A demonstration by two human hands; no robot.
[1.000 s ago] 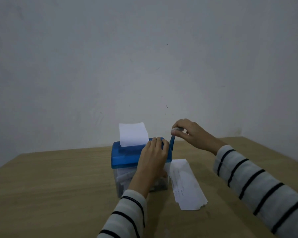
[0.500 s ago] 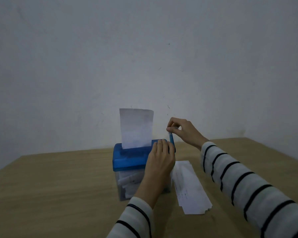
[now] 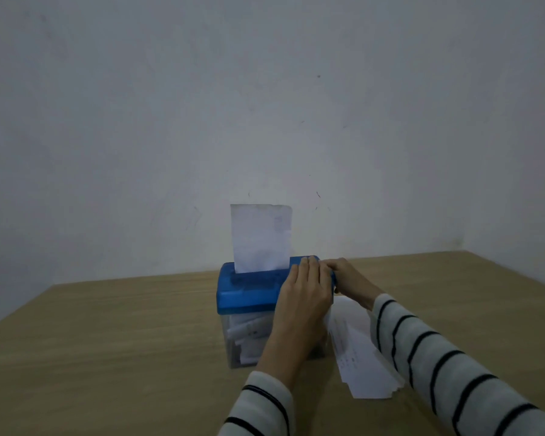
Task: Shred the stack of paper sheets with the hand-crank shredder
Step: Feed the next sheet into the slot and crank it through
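Observation:
A hand-crank shredder with a blue lid [image 3: 249, 287] stands on a clear bin [image 3: 246, 338] that holds white shreds. One white sheet [image 3: 260, 237] stands upright in the lid's slot. My left hand [image 3: 306, 294] lies flat on the right end of the lid, fingers straight, pressing down. Just behind it my right hand [image 3: 348, 278] grips the blue crank handle [image 3: 334, 277], low at the shredder's right side; most of the crank is hidden. The stack of paper sheets [image 3: 359, 354] lies flat on the table right of the bin, partly under my right sleeve.
The shredder sits mid-way across a wooden table [image 3: 107, 357]. A plain pale wall [image 3: 265, 105] rises behind the table's far edge. The table's right edge runs along a second wall at the far right.
My right hand swung the crank from its high position down to level with the lid. The sheet in the slot stands taller than one second ago. My left hand stayed on the lid.

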